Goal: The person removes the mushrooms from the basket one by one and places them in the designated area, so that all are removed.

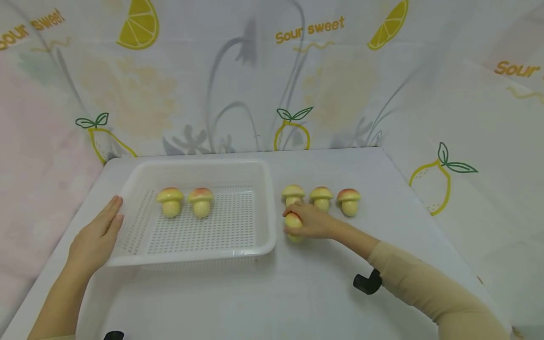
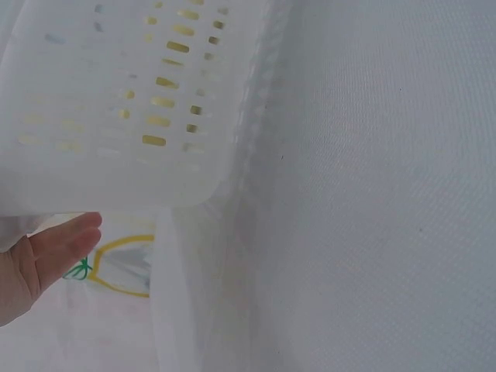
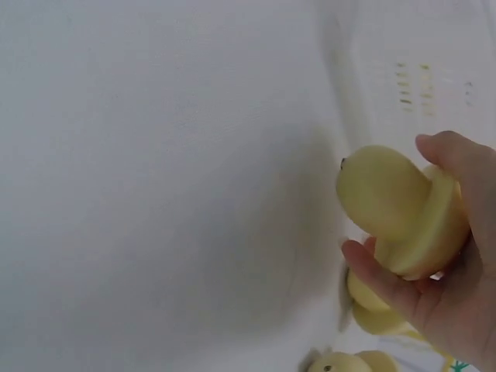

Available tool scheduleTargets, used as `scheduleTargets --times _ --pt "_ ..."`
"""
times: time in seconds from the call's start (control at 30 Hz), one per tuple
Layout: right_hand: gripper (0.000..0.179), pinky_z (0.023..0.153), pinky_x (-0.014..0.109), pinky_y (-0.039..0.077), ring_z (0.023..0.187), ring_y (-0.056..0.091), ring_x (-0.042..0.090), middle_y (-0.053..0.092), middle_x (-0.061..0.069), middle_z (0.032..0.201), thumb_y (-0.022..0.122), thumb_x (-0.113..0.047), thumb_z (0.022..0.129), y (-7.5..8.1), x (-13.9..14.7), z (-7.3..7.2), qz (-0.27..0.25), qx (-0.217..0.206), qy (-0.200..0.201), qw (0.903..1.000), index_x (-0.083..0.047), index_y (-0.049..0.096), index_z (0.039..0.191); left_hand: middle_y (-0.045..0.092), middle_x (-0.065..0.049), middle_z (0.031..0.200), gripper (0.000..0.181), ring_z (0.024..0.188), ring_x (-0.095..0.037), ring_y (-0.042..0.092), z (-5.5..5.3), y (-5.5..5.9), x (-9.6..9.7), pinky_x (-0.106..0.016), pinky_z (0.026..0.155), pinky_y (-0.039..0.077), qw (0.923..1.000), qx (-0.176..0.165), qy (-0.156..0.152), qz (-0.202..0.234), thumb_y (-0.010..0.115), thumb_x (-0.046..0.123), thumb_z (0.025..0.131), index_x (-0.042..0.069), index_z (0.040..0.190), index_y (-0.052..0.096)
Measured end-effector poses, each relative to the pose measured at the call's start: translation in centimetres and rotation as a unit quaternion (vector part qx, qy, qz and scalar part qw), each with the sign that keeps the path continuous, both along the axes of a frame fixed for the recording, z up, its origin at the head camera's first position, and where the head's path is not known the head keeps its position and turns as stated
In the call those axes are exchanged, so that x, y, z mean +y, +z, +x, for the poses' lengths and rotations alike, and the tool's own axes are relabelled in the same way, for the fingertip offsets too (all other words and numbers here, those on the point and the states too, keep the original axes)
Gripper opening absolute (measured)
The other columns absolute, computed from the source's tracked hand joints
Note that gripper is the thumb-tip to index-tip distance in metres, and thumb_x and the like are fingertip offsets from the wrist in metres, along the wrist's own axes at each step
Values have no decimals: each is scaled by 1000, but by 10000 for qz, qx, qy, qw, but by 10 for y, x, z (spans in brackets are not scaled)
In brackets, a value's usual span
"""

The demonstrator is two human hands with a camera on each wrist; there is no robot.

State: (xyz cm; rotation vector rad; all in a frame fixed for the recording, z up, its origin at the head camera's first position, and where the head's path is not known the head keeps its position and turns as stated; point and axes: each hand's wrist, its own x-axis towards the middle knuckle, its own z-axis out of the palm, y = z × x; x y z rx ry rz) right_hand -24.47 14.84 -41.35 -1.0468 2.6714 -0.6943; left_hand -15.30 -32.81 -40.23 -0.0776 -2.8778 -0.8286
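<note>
Nearest, bottom edge: a small rounded black object (image 1: 114,335), then a bent black piece (image 1: 367,282) by the plain beige fabric sleeve (image 1: 418,288), over the white cloth-covered table (image 1: 272,307). R hand (image 1: 312,221) grips a glossy yellow, red-tinged mushroom model (image 1: 293,221) just R of the basket; prob. held by the cap b/c its wide edge gives purchase & leaves the stem free. R forearm reaches in from lower R, fingers & thumb curled round the cap. L hand (image 1: 91,238) holds nothing, fingers straight, at the L end of the white rectangular slotted plastic basket (image 1: 238,226); prob. there to steady it, tho exact rim contact is hard to tell. L forearm angles up from lower L. In basket: two similar yellow, red-topped mushrooms (image 1: 170,202), side by side, stems toward the person. R of basket, three yellow, reddish-capped mushrooms (image 1: 349,202) in a row, prob. spaced for grasping singly; R hand partly hides the leftmost. Farthest: white lemon-print cloth backdrop (image 1: 255,85).
</note>
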Motion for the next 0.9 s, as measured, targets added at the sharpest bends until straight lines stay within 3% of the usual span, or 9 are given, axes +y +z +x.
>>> scheduleTargets --times 0.2,0.47,0.9 --pt "36 84 32 48 96 57 17 62 3 105 68 -33 88 -5 -1 -1 54 -252 11 9997 -7 62 112 11 -18 157 52 138 -51 14 0 0 0 -72 104 10 10000 64 -44 38 27 25 107 1 152 16" --pt "39 77 30 48 90 57 15 60 4 107 63 -40 91 -12 -4 -2 378 -185 -3 9991 -8 64 114 12 -16 158 52 138 -51 15 0 -1 -1 -71 104 11 9999 159 -52 -2 27 25 107 0 151 17" --pt "46 74 30 48 85 56 14 56 3 105 62 -48 90 -8 -8 0 683 -397 -343 9963 -11 64 118 15 -19 157 51 140 -47 15 -1 -3 -3 -67 108 9 9994 347 -84 -12 29 23 107 -2 150 20"
